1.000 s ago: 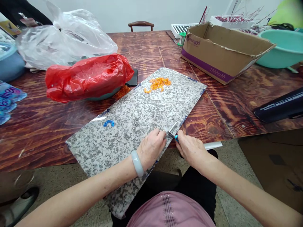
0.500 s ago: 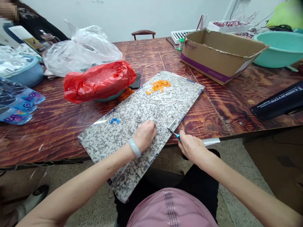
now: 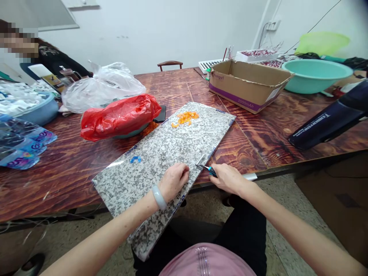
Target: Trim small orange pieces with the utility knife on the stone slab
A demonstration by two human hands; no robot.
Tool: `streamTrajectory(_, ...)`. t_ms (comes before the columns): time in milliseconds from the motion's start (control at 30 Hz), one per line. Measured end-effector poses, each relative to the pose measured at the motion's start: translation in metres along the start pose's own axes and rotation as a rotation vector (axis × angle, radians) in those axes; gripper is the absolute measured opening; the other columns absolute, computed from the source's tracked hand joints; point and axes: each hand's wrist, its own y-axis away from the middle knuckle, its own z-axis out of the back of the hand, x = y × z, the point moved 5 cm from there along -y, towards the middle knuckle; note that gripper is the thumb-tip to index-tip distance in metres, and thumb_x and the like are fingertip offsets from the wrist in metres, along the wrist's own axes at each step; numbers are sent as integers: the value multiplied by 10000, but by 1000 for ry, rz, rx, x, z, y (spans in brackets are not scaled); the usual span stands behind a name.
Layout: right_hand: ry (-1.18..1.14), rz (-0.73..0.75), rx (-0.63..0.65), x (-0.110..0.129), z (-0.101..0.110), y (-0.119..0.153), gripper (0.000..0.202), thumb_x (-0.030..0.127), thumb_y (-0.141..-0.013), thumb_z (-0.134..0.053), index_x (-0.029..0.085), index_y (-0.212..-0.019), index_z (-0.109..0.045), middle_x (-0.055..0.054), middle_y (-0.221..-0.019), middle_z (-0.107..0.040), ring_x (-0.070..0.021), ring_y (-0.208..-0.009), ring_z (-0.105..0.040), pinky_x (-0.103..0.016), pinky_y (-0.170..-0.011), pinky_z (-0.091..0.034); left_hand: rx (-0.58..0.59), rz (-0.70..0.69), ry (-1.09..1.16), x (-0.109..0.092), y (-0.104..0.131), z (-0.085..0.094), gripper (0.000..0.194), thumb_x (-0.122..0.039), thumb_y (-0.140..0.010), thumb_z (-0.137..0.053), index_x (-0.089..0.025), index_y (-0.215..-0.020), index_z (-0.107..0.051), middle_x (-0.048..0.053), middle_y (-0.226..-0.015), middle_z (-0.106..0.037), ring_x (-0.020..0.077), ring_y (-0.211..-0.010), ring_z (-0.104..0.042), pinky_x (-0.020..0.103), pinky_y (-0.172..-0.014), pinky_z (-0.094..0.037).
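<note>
A speckled grey-and-white board (image 3: 155, 165), covered in clear film, lies slanted across the table's front edge. My left hand (image 3: 174, 180), with a pale bangle on its wrist, rests on the board; its fingers are curled together, and whatever is in them is hidden. My right hand (image 3: 228, 178) grips a small tool with a blue-and-black handle (image 3: 212, 171). The tool's thin metal tip meets a small bundle of clear strips (image 3: 202, 158) at the board's right edge. Orange translucent pieces (image 3: 186, 118) lie heaped on the far part, and blue pieces (image 3: 135, 159) near the left edge.
A red plastic bag (image 3: 120, 117) covers a bowl behind the board, beside a phone (image 3: 161, 114). A cardboard box (image 3: 244, 86), green basin (image 3: 316, 74) and dark hair-dryer-like object (image 3: 324, 119) stand right. Bottles (image 3: 25, 147) and a blue basin (image 3: 40, 111) are left. A person stands back left.
The view has tilted up, so the scene sits lower. My left hand has turned slightly, showing thumb and forefinger together. The tool remains in my right hand at the clear strips.
</note>
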Motion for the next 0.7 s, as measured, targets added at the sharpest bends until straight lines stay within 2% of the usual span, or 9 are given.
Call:
streamTrajectory(133, -16, 71, -154, -21, 32, -20, 250, 360, -866, -343, 179, -847, -514, -57, -760, -604, -164, -700, -561, -225, -580, -303, 9, 5, 11, -1, 0, 1, 131, -165, -824, -384, -170, -816, -515, 24, -771, -542, 135, -732, -514, 255, -677, -410)
streamTrajectory(233, 26, 119, -171, -28, 47, -40, 243, 371, -858, -377, 177, -877, -522, -61, -784, -605, -157, -705, -547, -219, -585, -294, 9, 20, 7, -2, 1, 2, 130, -173, -826, -384, -172, -817, -514, 25, -779, -539, 135, -734, -513, 254, -674, -413)
streamTrajectory(467, 174, 343, -114, -16, 47, -63, 177, 309, -820, -430, 189, -915, -518, -53, -825, -606, -154, -698, -542, -223, -548, -261, -7, 42, -14, -3, 3, 0, 124, -172, -827, -382, -172, -821, -506, 28, -797, -532, 138, -745, -512, 253, -677, -414)
streamTrajectory(700, 319, 405, -86, -10, 49, -67, 241, 343, -827, -434, 181, -981, -522, -71, -812, -614, -187, -735, -569, -230, -557, -287, -1, 37, -34, -2, 3, -1, 124, -172, -835, -373, -171, -829, -496, 30, -809, -527, 139, -760, -511, 253, -689, -415)
